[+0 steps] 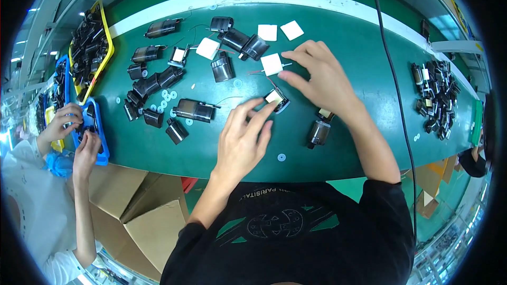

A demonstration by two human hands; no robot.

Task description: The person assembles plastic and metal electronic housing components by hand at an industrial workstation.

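In the middle of the bench, my left hand [244, 136] has its index finger and thumb at a small black-and-metal base with a pale pad [275, 96] and a thin red wire. My right hand [323, 78] reaches in from the right. Its thumb and index fingertip meet the right corners of a white square pad [271, 64], and a thin pin shows between them. Left of my hands lie several dark translucent cartridge housings [223, 67], another base with a white pad [178, 56] and a loose white pad [208, 48]. Below my right wrist is another housing [319, 133].
Two more white pads [267, 32] lie farther back. Small clear rings [281, 157] are scattered about. A black cable [393, 68] hangs across the right side, before a heap of parts [437, 97]. At left, a co-worker's hands [84, 148] work over a blue tray [104, 150] near a yellow tray [110, 47].
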